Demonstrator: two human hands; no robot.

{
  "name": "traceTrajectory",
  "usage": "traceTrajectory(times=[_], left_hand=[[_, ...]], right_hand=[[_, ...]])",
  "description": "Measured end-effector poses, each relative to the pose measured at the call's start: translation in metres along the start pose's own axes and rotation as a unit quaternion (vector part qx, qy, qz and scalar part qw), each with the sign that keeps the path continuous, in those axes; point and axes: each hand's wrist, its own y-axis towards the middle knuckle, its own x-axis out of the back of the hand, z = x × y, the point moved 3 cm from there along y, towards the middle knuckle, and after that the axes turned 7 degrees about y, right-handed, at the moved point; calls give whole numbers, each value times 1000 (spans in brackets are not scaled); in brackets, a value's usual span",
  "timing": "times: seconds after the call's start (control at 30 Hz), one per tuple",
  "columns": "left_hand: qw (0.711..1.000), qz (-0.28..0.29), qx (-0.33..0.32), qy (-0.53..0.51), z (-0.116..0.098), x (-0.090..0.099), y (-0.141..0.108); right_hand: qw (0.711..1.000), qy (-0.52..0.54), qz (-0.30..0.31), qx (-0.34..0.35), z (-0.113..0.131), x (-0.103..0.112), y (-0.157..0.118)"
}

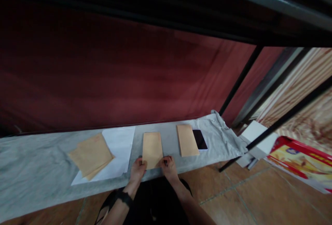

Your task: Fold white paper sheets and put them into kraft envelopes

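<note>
A tan paper envelope (pixel 152 149) lies upright in front of me on the grey cloth. My left hand (pixel 138 169) pinches its lower left edge, thumb on top. At the lower right edge, my right hand (pixel 169 168) has its fingers curled against the paper, with a small dark spot at the fingertips that I cannot make out. To the right rests a tan envelope stack (pixel 187 140), partly over a dark phone (pixel 200 139). On the left, several larger brown envelopes (pixel 93 154) overlap white paper sheets (pixel 119 145).
The grey cloth (pixel 33 169) covers a long narrow surface against a red wall (pixel 129 80). A dark metal bar (pixel 155 14) crosses above, with a thin post (pixel 241 80) at the right. On the tiled floor stand a white box (pixel 258 137) and a red-yellow box (pixel 301 162).
</note>
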Motion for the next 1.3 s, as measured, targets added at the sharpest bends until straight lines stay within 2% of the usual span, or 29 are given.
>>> traceTrajectory(times=[0.1,0.2,0.27,0.33,0.37,0.47,0.53,0.6,0.67,0.77,0.87,1.0,1.1,1.2,1.3], left_hand=[[996,24,10,-87,2,-7,-12],[974,67,12,-217,-3,-25,-23],[960,85,16,-268,-13,-40,-31],[949,92,10,-302,-28,-56,-38],[944,99,6,-315,-36,-62,-41],[933,136,-6,-334,-55,-73,-48],[936,146,-17,-320,-58,-72,-47],[945,139,-30,-293,-49,-65,-42],[957,111,-48,-263,-30,-53,-34],[977,31,-113,-179,10,-24,-23],[975,-73,-195,-72,50,14,-19],[938,-177,-284,88,84,59,-23],[898,-252,-293,210,95,79,-27],[874,-263,-262,313,96,86,-27],[865,-231,-220,388,93,88,-26]], right_hand=[[997,69,7,-19,-5,12,-4],[980,187,6,-69,-10,25,-17],[917,371,9,-149,-14,33,-25],[857,473,-2,-204,-16,43,-29],[846,488,-17,-216,-17,50,-27],[854,469,-83,-210,-22,78,-10],[862,452,-110,-200,-27,99,6],[877,420,-141,-187,-34,119,24],[886,395,-160,-182,-42,136,39],[901,350,-177,-186,-53,150,52],[917,301,-184,-188,-60,154,54],[937,221,-193,-187,-63,158,47],[961,33,-198,-187,-60,164,38],[956,-121,-181,-196,-59,164,28],[966,-137,-141,-166,-58,150,18]])
